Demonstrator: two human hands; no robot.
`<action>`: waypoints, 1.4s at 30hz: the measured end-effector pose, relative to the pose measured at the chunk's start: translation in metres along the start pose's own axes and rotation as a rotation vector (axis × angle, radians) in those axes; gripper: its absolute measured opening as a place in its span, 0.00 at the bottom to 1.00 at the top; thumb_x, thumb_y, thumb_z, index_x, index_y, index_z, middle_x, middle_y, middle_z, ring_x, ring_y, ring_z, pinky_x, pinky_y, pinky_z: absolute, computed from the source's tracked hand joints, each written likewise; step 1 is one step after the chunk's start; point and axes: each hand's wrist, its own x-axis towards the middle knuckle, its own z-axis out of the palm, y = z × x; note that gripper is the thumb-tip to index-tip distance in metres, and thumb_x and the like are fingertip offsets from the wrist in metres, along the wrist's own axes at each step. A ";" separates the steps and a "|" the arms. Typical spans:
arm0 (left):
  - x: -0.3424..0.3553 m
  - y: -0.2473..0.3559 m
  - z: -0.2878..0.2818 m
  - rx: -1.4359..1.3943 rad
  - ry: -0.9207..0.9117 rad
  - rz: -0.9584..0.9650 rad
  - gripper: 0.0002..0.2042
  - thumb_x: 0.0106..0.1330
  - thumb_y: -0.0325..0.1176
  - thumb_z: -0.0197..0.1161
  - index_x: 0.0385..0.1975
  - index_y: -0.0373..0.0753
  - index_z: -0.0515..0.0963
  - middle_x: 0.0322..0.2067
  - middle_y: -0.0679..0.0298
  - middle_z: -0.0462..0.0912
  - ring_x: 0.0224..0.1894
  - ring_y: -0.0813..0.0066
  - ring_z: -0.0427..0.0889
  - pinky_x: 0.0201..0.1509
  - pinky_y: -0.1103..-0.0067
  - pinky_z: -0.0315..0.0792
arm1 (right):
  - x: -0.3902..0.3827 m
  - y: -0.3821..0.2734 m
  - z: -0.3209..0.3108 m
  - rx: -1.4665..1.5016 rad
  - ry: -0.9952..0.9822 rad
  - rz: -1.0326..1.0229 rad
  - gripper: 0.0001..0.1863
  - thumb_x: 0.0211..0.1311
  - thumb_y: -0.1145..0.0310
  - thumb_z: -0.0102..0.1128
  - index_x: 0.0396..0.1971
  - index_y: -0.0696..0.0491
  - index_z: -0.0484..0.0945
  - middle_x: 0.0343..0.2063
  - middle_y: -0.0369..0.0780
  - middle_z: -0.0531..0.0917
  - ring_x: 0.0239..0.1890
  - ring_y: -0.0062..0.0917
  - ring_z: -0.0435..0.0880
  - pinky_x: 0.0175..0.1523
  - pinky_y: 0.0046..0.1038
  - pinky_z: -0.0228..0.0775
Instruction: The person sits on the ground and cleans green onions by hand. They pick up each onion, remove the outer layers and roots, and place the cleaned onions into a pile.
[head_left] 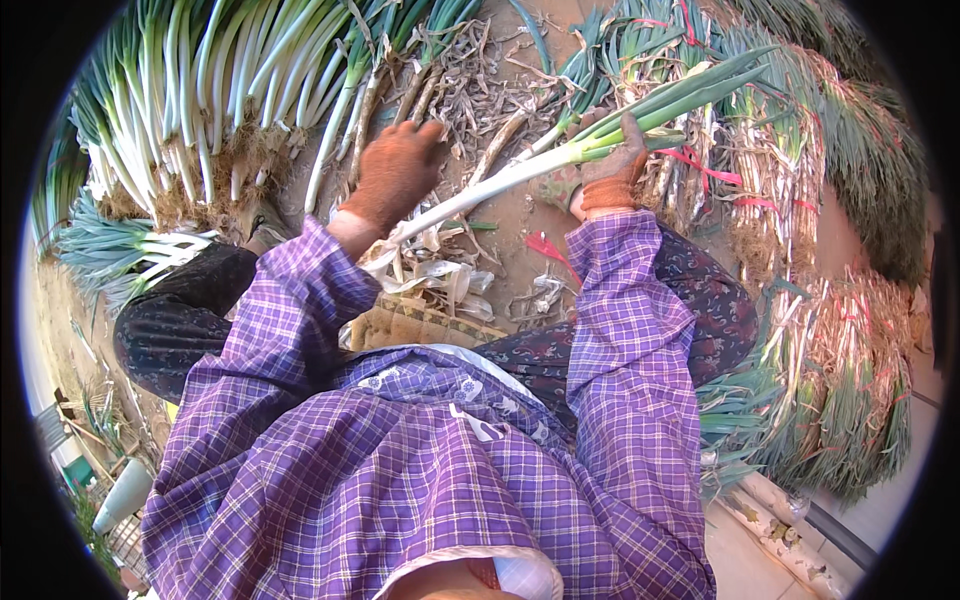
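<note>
The person sat low on the dirt ground (520, 215), knees apart, in a purple checked shirt (400, 470) and rust-coloured work gloves.

Right hand (612, 165): clenched around one long green onion (560, 155) at the point where the white shank turns into green leaves. The leaves ran up and to the right past the hand; the white shank sloped down to the left across the ground between the knees.

Left hand (398, 172): held palm down, fingers spread and bent, above the ground near the lower part of the same shank. Whether it touched or gripped anything could not be told.

A litter of peeled skins (440, 280) lay on the ground at the root end of the onion, directly before the person's lap. A red tie strip (545, 248) lay just beside the right wrist.

At the far left edge of the ground lay a stack of cleaned onions (200, 90), white shanks side by side, roots toward the person. Along the right edge lay tied bundles of uncleaned onions (770, 170), bound with red strips.
</note>
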 end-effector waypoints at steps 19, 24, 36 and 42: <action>0.004 -0.013 0.078 -1.347 -0.313 -0.327 0.16 0.64 0.37 0.57 0.47 0.33 0.70 0.37 0.62 0.78 0.38 0.77 0.76 0.46 0.80 0.70 | -0.028 0.034 0.022 0.019 -0.566 0.121 0.23 0.60 0.53 0.57 0.46 0.56 0.70 0.35 0.43 0.80 0.34 0.31 0.80 0.38 0.39 0.75; 0.015 -0.052 0.075 -2.457 -0.452 -0.433 0.04 0.68 0.27 0.48 0.33 0.36 0.69 0.24 0.66 0.75 0.16 0.86 0.66 0.19 0.86 0.67 | -0.021 -0.003 0.021 0.107 -0.563 0.059 0.23 0.59 0.52 0.58 0.44 0.55 0.71 0.34 0.44 0.80 0.32 0.32 0.81 0.36 0.39 0.77; -0.053 -0.156 0.050 -0.135 -0.486 -0.641 0.11 0.60 0.40 0.59 0.35 0.42 0.82 0.32 0.52 0.82 0.38 0.61 0.83 0.44 0.70 0.74 | 0.081 -0.120 -0.036 0.140 -0.513 -0.056 0.26 0.59 0.51 0.54 0.48 0.58 0.68 0.40 0.48 0.75 0.38 0.38 0.75 0.43 0.45 0.68; 0.018 -0.044 -0.002 -0.909 -0.553 0.020 0.39 0.59 0.68 0.50 0.60 0.40 0.66 0.55 0.52 0.71 0.60 0.58 0.67 0.63 0.64 0.64 | 0.089 -0.115 0.011 0.032 -0.716 0.001 0.28 0.60 0.49 0.51 0.48 0.59 0.69 0.38 0.49 0.77 0.38 0.41 0.78 0.45 0.48 0.71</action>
